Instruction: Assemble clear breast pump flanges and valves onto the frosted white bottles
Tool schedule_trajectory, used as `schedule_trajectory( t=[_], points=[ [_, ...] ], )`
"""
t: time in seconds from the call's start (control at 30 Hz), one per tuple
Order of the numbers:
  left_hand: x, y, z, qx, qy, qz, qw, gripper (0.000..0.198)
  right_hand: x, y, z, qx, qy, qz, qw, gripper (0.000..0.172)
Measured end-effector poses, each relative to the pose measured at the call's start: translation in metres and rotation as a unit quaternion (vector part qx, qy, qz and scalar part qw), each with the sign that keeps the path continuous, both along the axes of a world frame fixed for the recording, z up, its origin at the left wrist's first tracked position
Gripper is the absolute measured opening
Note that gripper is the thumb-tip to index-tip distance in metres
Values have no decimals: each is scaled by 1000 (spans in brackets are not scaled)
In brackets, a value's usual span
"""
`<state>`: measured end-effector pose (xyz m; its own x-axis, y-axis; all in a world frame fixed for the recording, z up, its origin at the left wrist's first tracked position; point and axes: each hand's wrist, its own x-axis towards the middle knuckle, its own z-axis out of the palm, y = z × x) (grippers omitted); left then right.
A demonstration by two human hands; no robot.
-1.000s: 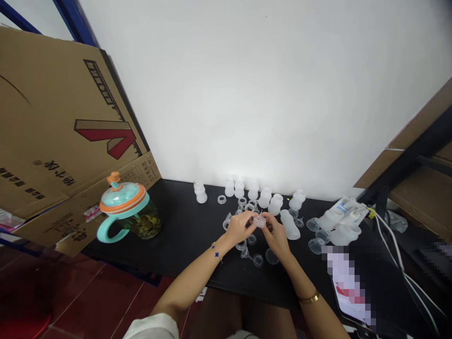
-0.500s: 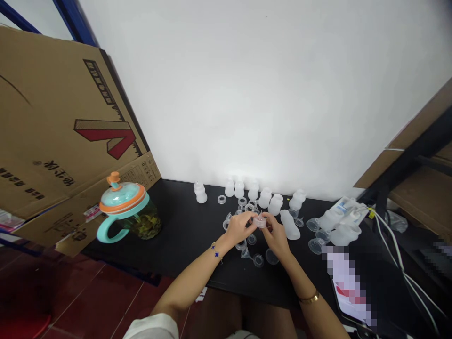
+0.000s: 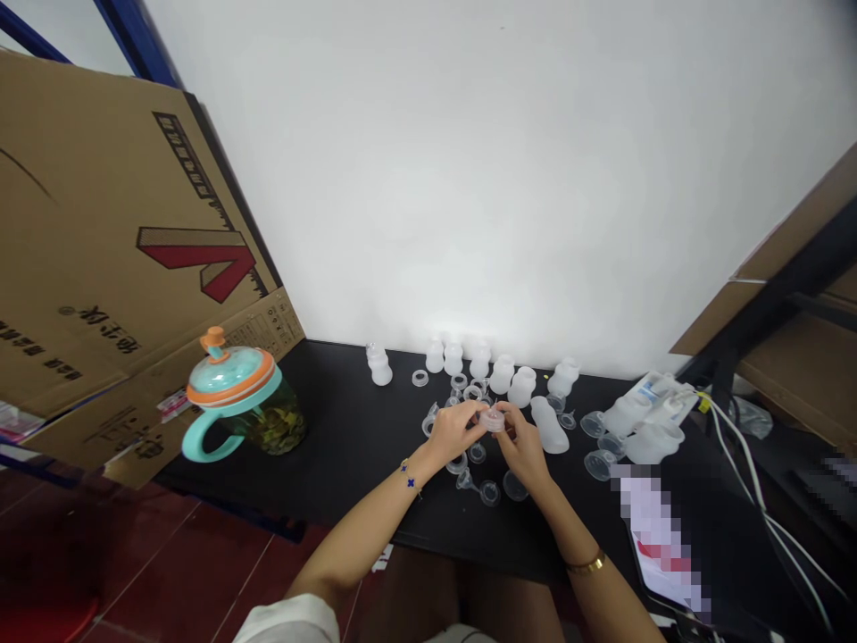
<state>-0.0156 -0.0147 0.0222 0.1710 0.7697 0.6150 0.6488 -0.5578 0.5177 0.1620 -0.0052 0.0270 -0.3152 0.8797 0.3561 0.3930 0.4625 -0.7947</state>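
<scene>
Left hand [image 3: 456, 430] and right hand [image 3: 526, 449] pinch a clear plastic cap [image 3: 493, 421] from opposite sides, apparently for steadiness, with white bottles [image 3: 521, 388] (seemingly kept handy) beyond the cap.

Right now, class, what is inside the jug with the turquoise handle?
Greenish leaves show low in the jug; anything behind them, or directly under the lid, is covered and cannot be seen.

Black Chinese characters [image 3: 111, 330] slant across a cardboard box [image 3: 60, 205] at the left of the frame, too distorted to read with certainty. A dark strip of lettering [image 3: 180, 154] stands above a red angular logo [image 3: 180, 254]; a panel of small symbols [image 3: 278, 317] sits nearer the table [image 3: 354, 446], likewise illegible.
</scene>
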Motion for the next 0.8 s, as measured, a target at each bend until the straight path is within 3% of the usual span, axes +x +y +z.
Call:
schedule_trajectory(
  t=[0.8],
  points=[
    [0,0,1,18,-5,-8,1000,18,1,0,-3,9,8,10,1000,27]
  ],
)
